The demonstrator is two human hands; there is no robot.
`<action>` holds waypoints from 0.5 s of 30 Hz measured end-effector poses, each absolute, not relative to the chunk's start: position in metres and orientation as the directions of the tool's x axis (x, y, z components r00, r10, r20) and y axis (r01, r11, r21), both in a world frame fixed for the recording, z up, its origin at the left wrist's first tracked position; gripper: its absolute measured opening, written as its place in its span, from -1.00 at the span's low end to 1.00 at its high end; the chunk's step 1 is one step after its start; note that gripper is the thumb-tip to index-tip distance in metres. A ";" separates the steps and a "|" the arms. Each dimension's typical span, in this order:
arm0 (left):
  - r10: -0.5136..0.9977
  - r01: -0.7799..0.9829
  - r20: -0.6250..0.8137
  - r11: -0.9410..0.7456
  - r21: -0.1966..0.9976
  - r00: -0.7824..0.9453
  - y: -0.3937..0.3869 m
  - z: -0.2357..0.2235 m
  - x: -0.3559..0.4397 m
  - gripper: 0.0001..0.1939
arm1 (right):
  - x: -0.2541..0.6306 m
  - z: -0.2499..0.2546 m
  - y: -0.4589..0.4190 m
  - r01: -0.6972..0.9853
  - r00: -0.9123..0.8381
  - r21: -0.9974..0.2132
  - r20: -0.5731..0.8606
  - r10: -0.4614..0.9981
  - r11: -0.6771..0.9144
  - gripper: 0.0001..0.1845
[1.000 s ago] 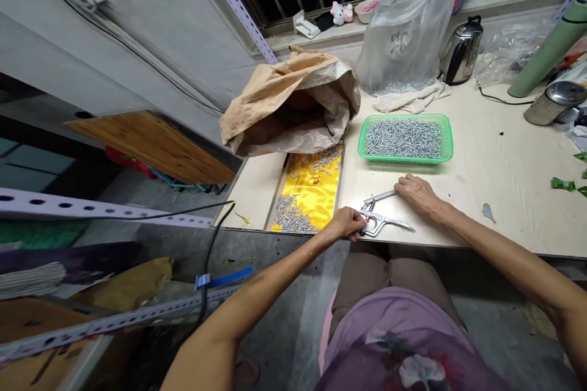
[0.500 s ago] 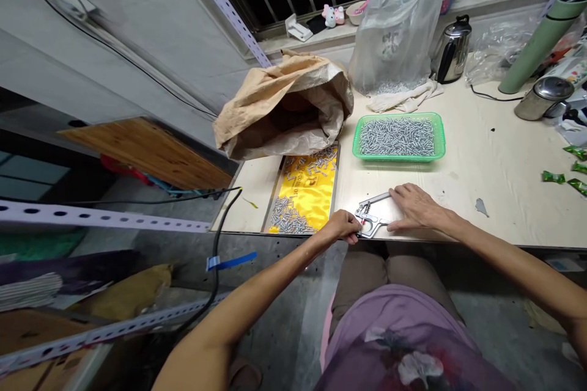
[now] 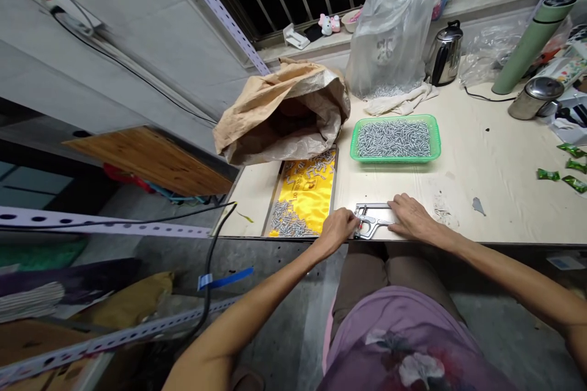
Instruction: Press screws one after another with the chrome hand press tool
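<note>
Lying between the two bare hands, close to the near edge of the table (image 3: 518,195), a silvery metal tool (image 3: 372,220) with two arms, a finger ring and a small coil spring catches my eye. From where I stand it looks stiff and solid, with enough weight to sit steady and little chance of breaking; its smooth metal could be a bit slippery, I'd guess, and the spring should make the arms push back when squeezed. The long arms seem the best place to take hold, with the head end steadied separately, clear of the spring.

The left hand (image 3: 339,229) is closed, its thumb and fingertips pinching the tool's left end near a small red part; just what lies under those fingers I cannot tell. The right hand (image 3: 413,218) is curled over the other end, fingers at the upper arm, thumb by the lower one, so the arms run into its grip while the ring sits bare in the gap between the hands. Beyond them stands a green basket (image 3: 395,160) of small metal pieces (image 3: 393,138), well apart from the tool.
</note>
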State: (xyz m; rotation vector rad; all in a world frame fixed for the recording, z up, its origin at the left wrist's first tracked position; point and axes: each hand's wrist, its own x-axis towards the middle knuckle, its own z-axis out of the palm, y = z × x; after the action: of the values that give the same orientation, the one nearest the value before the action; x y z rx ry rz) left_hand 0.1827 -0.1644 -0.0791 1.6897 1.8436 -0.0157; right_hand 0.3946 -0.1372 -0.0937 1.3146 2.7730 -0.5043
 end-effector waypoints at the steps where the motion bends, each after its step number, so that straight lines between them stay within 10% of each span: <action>1: 0.937 0.924 -0.337 0.045 0.380 0.093 -0.165 -0.080 0.186 -0.82 | 0.395 -0.093 -0.136 0.754 -0.646 -0.283 -0.162 0.746 0.593 -0.61; 6: 0.886 0.865 -0.131 -0.386 0.320 0.444 -0.153 -0.093 0.212 -0.58 | 0.395 -0.085 -0.114 0.660 -0.742 -0.299 -0.119 0.659 0.689 -0.63; 15: 0.876 0.888 -0.222 -0.361 0.285 0.427 -0.124 -0.099 0.224 -0.58 | 0.380 -0.077 -0.107 0.779 -0.625 -0.116 -0.227 0.747 0.616 -0.64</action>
State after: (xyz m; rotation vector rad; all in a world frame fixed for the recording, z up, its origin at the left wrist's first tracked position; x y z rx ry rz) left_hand 0.2237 -0.1243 -0.0992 2.3260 1.5085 -0.0449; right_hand 0.3801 -0.1074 -0.0772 1.2758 2.6812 -0.3053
